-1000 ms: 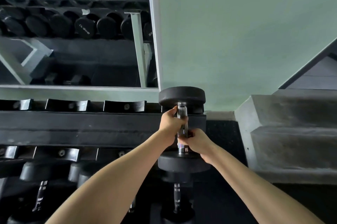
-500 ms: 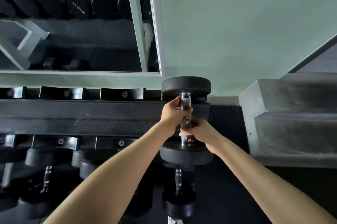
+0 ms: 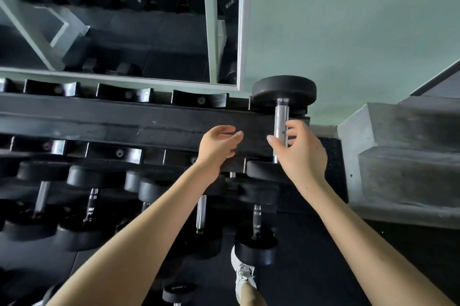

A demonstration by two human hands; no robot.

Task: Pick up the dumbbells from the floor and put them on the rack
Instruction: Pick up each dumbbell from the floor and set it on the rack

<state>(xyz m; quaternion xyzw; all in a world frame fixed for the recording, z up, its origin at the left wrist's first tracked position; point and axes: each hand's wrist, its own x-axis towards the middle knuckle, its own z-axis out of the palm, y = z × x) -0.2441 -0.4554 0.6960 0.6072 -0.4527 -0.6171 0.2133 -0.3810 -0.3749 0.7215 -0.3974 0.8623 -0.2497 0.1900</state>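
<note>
Dumbbell (image 3: 281, 119): lies across right end of rack (image 3: 124, 118) top tier; left hand (image 3: 217, 147) slack, holding nothing, before rack beam; right hand (image 3: 302, 155) spread loosely about handle, unclasped.

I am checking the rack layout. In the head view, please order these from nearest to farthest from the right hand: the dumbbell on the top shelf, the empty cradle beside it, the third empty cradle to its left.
1. dumbbell: its handle is by the fingers of the right hand.
2. empty cradle beside it: just left.
3. third empty cradle: far left.
</note>
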